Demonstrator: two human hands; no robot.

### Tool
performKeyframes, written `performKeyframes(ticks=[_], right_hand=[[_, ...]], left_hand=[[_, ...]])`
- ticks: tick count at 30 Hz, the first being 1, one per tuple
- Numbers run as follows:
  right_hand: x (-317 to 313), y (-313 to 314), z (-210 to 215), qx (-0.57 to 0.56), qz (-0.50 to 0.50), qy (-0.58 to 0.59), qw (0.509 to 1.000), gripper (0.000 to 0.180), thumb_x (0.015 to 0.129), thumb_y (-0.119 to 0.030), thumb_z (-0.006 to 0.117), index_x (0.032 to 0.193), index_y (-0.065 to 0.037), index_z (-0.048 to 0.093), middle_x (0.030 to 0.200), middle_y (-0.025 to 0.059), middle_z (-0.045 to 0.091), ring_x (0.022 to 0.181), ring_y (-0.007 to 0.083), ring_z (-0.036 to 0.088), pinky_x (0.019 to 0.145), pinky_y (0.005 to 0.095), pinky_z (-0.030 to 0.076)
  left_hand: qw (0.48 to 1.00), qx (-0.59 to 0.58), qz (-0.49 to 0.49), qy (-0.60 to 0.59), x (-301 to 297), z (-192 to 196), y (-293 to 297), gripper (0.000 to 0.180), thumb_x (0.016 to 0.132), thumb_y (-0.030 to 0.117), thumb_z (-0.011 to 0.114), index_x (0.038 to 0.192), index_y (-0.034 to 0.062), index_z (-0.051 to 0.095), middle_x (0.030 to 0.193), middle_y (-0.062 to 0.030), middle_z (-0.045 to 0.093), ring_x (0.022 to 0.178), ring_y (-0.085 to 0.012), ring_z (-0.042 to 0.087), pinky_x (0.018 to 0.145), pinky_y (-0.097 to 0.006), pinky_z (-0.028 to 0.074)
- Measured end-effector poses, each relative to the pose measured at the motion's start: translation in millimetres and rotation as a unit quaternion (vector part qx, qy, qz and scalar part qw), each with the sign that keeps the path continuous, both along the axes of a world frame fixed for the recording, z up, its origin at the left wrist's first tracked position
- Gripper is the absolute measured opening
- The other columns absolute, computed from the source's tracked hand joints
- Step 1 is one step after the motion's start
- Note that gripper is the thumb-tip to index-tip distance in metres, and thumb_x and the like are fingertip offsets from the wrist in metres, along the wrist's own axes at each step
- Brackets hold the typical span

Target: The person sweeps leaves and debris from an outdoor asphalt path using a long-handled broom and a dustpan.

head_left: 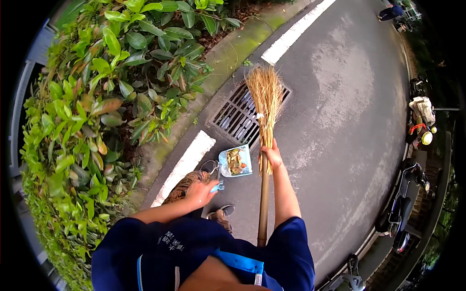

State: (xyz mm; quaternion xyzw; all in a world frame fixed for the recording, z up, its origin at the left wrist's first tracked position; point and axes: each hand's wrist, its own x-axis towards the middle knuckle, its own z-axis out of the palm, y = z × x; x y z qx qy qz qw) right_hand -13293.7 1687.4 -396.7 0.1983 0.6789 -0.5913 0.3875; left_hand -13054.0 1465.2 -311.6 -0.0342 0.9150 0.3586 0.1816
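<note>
My right hand [273, 154] is closed round a straw broom [264, 94], at the point where the bristles meet its bamboo handle. The bristles point away from me and lie over part of a metal drain grate [228, 119]. In front of my feet is a light-blue dustpan [248, 169] with dry leaves [236, 162] and bits of litter in it. My left hand [199, 195] is wrapped round the dustpan's blue grip, just short of the pan. The bamboo handle runs back toward my right side, under my arm.
A leafy hedge [97, 106] fills the left, behind a mossy stone kerb [218, 72]. White painted strips [189, 162] run along the road edge. Grey asphalt [330, 145] spreads right, toward parked scooters [403, 201]. Another person [391, 12] is far off at the upper right.
</note>
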Motion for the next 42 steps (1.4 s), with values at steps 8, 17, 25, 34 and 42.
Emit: performKeyframes(ticks=[8,17,25,34,42], right_hand=[[-49.1,-97.0,-51.8,0.034,0.145,-0.005,0.989,0.088,0.069,-0.004,0.064,0.145,-0.014,0.019,0.094,0.0164,0.063,0.066,0.0267,0.063,0.056,0.0368,0.054],[98.5,-97.9,46.4,0.056,0.431,-0.027,0.9,0.099,0.07,-0.022,0.066,0.149,-0.018,0.007,0.114,0.025,0.06,0.101,0.036,0.061,0.092,0.0372,0.046],[134.6,-30.2,169.7,0.249,0.511,-0.05,0.821,0.099,0.072,-0.025,0.066,0.149,-0.021,0.003,0.101,0.0266,0.063,0.094,0.04,0.062,0.084,0.0432,0.05],[305.0,27.2,223.5,0.3,0.279,-0.047,0.911,0.102,0.072,-0.023,0.065,0.148,-0.028,-0.002,0.094,0.0229,0.065,0.086,0.0376,0.064,0.077,0.0439,0.05],[550.4,13.4,211.5,0.201,-0.193,-0.049,0.959,0.101,0.073,-0.026,0.064,0.148,-0.026,-0.004,0.097,0.0302,0.061,0.09,0.0419,0.062,0.082,0.046,0.048]], left_hand=[[0.999,0.02,0.036,-0.026,-15.8,-5.6,-36.4,0.032,0.081,0.024,0.064,0.111,0.0129,0.058,0.064,-0.0156,0.06,0.058,-0.0346,0.059,0.055,-0.046,0.045],[0.998,0.057,-0.03,0.0,-12.0,-5.6,-36.6,0.032,0.08,0.018,0.064,0.109,0.0091,0.056,0.068,-0.0148,0.062,0.059,-0.0338,0.06,0.057,-0.045,0.044],[0.974,0.073,-0.212,0.031,-5.2,-3.2,-23.2,0.032,0.077,0.016,0.063,0.105,0.0059,0.055,0.072,-0.012,0.064,0.065,-0.0309,0.062,0.063,-0.041,0.046],[0.978,0.002,-0.188,0.087,-12.3,-23.5,0.2,0.031,0.078,0.02,0.068,0.107,0.0091,0.062,0.073,-0.0197,0.063,0.066,-0.0404,0.061,0.062,-0.048,0.047],[0.974,0.112,-0.17,0.095,-28.2,-63.7,-13.9,0.035,0.084,0.016,0.065,0.111,-0.0047,0.057,0.095,-0.0156,0.067,0.081,-0.0231,0.061,0.079,-0.035,0.048]])
